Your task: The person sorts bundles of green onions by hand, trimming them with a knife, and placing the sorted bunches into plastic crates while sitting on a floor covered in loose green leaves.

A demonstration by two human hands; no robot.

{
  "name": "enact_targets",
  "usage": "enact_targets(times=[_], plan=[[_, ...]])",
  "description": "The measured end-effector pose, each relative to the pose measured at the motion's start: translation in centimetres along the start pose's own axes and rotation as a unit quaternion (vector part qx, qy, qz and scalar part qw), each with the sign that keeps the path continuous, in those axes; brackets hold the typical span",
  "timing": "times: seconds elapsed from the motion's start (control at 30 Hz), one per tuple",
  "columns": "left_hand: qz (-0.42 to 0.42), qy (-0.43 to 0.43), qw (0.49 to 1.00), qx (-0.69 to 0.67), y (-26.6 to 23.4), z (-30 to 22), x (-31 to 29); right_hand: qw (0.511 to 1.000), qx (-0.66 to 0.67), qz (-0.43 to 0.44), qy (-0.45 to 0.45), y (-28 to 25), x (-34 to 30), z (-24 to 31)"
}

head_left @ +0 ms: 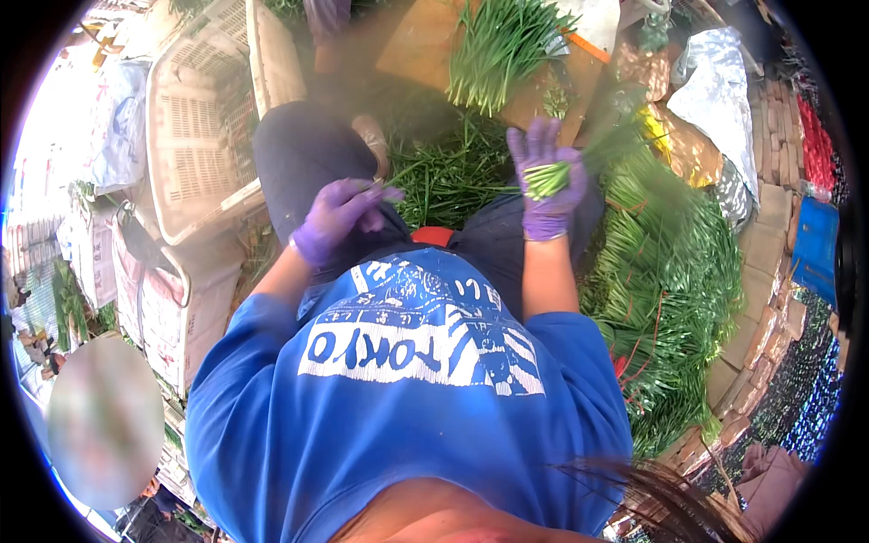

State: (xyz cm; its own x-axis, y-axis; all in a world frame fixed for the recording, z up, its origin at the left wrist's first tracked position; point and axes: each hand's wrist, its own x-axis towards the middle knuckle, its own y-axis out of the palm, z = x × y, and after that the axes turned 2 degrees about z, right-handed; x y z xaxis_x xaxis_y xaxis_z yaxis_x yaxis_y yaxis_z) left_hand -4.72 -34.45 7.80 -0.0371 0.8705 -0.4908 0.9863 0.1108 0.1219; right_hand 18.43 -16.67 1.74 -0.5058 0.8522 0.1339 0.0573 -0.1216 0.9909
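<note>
My right hand, in a purple glove, holds a small bunch of chive-like green stalks against its palm. The fingers stretch upward, and the pale cut ends face left; the leafy end trails off blurred to the right. My left hand, gloved alike, is over my left thigh with its fingers pinched together. A thin strand seems to be at the fingertips, too small to make out. Loose green stalks lie in a heap between my legs. Ahead, a thick bundle of green stalks rests on a brown board.
To my right is a big pile of green bunches, some with red ties. Beyond it are bricks and a blue box. A pale plastic crate stands at the left, near white sacks. Another person's arm shows at the top.
</note>
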Motion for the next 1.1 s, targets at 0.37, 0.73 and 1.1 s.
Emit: enact_targets(times=[0.37, 0.73, 1.1], plan=[[0.080, 0.030, 0.832, 0.549, 1.4, -0.3, 5.9, 0.848, -0.503, -0.150, 0.073, -0.7, 15.3, -1.4], [0.085, -0.082, 0.860, 0.497, 4.7, 6.0, 22.5, 0.819, -0.445, -0.261, 0.251, -11.4, 13.4, -1.4], [0.095, -0.189, 0.882, 0.422, 5.1, 12.1, 23.0, 0.834, -0.264, -0.375, 0.306, -10.8, 13.3, -2.0]])
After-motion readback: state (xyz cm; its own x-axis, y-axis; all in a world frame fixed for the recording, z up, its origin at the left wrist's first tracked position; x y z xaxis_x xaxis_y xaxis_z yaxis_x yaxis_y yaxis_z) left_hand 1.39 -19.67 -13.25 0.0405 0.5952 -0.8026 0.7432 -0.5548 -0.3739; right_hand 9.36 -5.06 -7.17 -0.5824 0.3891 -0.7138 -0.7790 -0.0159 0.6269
